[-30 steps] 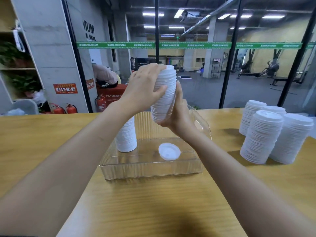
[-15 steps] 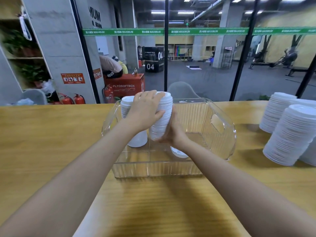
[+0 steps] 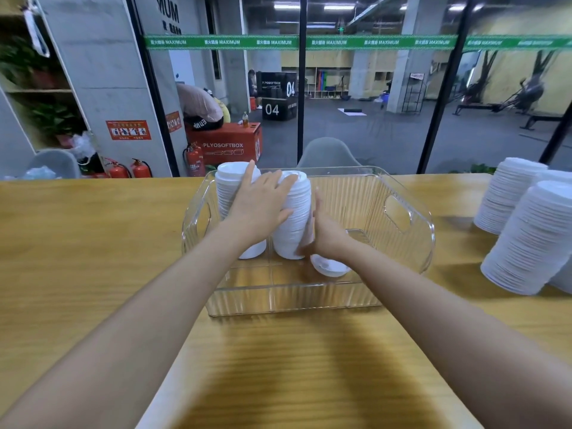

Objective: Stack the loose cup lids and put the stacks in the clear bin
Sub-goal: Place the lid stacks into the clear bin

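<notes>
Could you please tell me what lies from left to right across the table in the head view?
Left lid stack in the clear bin → middle lid stack → single loose lid → lid stacks outside the bin.

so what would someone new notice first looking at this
The left hand and right hand hold a tall white lid stack upright inside the clear bin in the middle, beside another stack and one loose lid on the bin's floor. More tall lid stacks stand on the wooden table at far right.
</notes>
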